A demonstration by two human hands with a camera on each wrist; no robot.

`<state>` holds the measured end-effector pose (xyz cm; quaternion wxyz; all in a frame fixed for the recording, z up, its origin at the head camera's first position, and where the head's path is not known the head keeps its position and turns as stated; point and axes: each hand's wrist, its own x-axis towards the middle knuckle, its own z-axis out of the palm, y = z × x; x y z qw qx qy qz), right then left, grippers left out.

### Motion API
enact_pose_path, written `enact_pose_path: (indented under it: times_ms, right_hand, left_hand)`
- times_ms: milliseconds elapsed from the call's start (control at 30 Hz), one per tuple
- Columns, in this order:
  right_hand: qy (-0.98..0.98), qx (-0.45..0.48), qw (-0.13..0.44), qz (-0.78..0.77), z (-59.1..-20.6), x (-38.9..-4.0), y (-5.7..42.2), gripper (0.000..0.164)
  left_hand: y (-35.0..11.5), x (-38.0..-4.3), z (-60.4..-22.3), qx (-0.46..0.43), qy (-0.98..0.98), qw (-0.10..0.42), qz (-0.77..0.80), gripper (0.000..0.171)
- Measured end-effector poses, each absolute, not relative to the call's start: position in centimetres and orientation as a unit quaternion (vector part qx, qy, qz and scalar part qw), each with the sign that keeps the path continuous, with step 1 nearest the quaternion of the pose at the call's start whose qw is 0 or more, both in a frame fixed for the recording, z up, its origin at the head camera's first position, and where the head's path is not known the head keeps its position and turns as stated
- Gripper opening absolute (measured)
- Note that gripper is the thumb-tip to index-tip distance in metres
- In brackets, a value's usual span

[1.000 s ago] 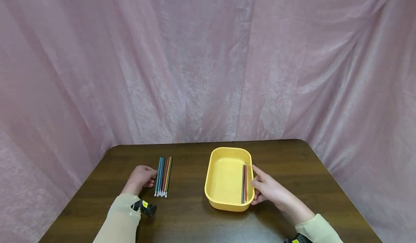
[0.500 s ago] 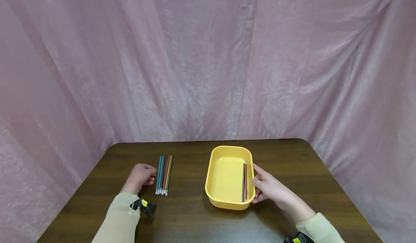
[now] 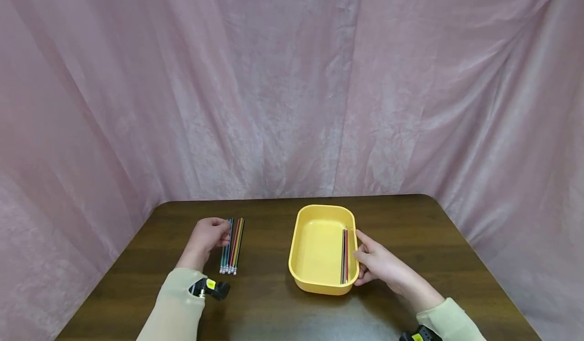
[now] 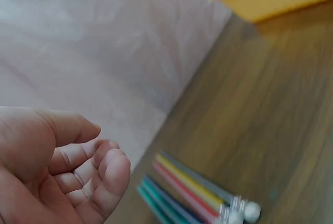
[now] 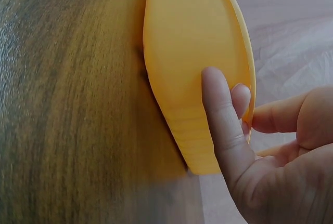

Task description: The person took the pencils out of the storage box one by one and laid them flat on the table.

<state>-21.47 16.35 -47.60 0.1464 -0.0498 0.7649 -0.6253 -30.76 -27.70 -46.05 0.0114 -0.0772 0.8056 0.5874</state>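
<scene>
In the head view, several pencils lie side by side on the table at the left, teal, dark blue, red and yellow among them, with white erasers toward me. My left hand is over their left side and covers part of the teal ones. Its fingers are loosely curled and hold nothing in the left wrist view. At the right, my right hand pinches the right rim of a yellow plastic tray, with fingers against its outer wall. A few more pencils lie lengthwise along the tray's right side.
The brown wooden table has rounded far corners. Pink curtains hang behind it and down both sides. Bare tabletop separates the pencil row from the tray.
My left hand has come up from beside the pencil row and moved right and farther away, over the pencils. My right hand keeps its grip on the tray, which stays put.
</scene>
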Motion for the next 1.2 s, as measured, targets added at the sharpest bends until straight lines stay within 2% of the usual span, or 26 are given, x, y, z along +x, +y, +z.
enact_pose_path:
  times_ms: [600,1200]
  right_hand:
    - [0.756,-0.061,0.146,-0.636,-47.7,-21.5,16.4,0.078]
    - [0.764,-0.036,0.148,-0.627,-47.0,-21.4,15.9,0.077]
  left_hand:
    - [-19.0,-28.2,-43.4,-0.006,0.788,0.003,0.616,0.018]
    - [-13.5,-27.3,-42.6,0.061,0.783,0.033,0.619,0.019]
